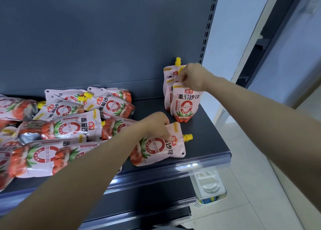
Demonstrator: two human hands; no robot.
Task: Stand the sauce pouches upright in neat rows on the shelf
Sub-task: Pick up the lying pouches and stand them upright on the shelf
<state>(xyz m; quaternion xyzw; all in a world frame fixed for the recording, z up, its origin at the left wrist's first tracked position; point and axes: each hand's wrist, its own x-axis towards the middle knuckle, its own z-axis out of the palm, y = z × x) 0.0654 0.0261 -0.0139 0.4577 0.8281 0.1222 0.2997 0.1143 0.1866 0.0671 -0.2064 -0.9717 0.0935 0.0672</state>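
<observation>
- R hand (pixel 191 76): fingers curled tight, pinching the top edge of the front pouch (pixel 185 106). Its spout is hidden by the hand.
- Front pouch stands upright at the shelf's (pixel 208 134) right end. Long axis vertical, printed face toward the camera, tomato picture at the bottom.
- Rear pouches (pixel 168 83): two more stand behind it in a line toward the back panel (pixel 104 38), each overlapped by the one in front. The rearmost shows a yellow rear cap (pixel 177 61) pointing up.
- L hand (pixel 157 123): fingers bent down onto the flat pouch (pixel 156 149), gripping its upper edge near the neck.
- Flat pouch lies face up near the shelf's front edge. Long axis runs roughly left-right, slightly tilted, and its yellow spout cap (pixel 188 137) points right.
- Heap (pixel 69 125): many pouches lie flat and overlapping across the left and middle of the shelf, spouts pointing various ways.
- Pouches are glossy pale-pink film w/ red ring logo, green leaves, rounded shoulders and ribbed yellow screw caps. A few show a silvery gusset.
- Shelf is matte dark-grey metal, w/ a clear shiny plastic price strip (pixel 199 163) along the front.
- Slotted post (pixel 208 29) runs up the right side of the back panel.
</observation>
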